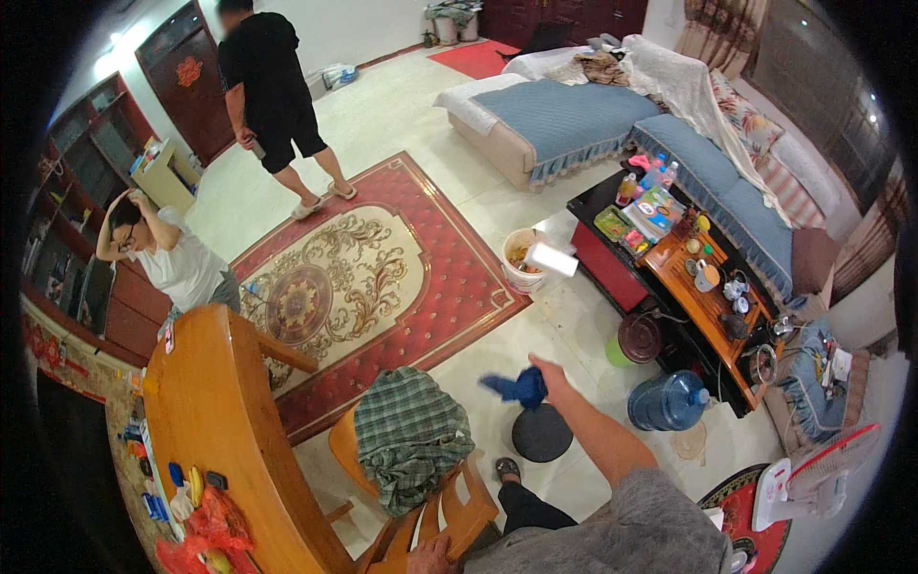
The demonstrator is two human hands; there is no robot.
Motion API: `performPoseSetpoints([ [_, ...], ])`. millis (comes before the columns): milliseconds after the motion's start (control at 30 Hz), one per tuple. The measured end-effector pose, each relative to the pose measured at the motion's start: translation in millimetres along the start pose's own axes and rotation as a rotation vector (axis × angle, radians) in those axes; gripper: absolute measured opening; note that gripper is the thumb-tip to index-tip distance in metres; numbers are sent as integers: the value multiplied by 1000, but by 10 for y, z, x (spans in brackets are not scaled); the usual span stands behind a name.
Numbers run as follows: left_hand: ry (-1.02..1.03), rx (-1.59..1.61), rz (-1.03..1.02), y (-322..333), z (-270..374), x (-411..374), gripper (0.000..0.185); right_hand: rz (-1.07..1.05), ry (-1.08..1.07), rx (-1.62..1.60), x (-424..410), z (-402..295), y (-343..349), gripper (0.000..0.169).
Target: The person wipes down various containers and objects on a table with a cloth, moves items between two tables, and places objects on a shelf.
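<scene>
My right hand (pixel 551 378) is stretched out in front of me, shut on a dark blue cloth item (pixel 527 389) that is partly blurred. Below the cloth, on the floor, is a round black stool or disc (pixel 542 433). At the bottom edge, my left hand (pixel 429 557) grips the back of a wooden chair (pixel 470 524); part of this hand is cut off by the frame. A green plaid shirt (pixel 412 438) lies bunched over the chair, beside the curved wooden counter (pixel 237 402).
Two people (pixel 265 86) (pixel 179 258) are beyond the red patterned rug (pixel 459 301). Right of it stand a white bucket (pixel 522 280), a green bin (pixel 618 353), a blue water bottle (pixel 663 402) and a laden tea table (pixel 660 287). A fan (pixel 810 481) is at lower right.
</scene>
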State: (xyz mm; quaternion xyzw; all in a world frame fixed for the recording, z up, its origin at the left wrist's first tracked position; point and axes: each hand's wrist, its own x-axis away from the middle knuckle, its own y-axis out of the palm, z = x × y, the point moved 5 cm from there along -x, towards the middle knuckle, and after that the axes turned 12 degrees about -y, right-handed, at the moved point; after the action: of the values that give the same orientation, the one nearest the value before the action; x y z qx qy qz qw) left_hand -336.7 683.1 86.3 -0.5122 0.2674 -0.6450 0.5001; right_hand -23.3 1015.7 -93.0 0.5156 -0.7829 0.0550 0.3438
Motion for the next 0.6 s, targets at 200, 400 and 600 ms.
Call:
performPoseSetpoints([
  [200, 28, 17, -26, 90, -149, 60, 76, -195, 37, 180, 376, 954, -535, 15],
  [400, 20, 28, 6, 68, -125, 31, 47, -201, 42, 326, 790, 981, -818, 14],
  [600, 151, 17, 260, 41, -11, 99, 36, -83, -57, 219, 1188, 502, -794, 16],
])
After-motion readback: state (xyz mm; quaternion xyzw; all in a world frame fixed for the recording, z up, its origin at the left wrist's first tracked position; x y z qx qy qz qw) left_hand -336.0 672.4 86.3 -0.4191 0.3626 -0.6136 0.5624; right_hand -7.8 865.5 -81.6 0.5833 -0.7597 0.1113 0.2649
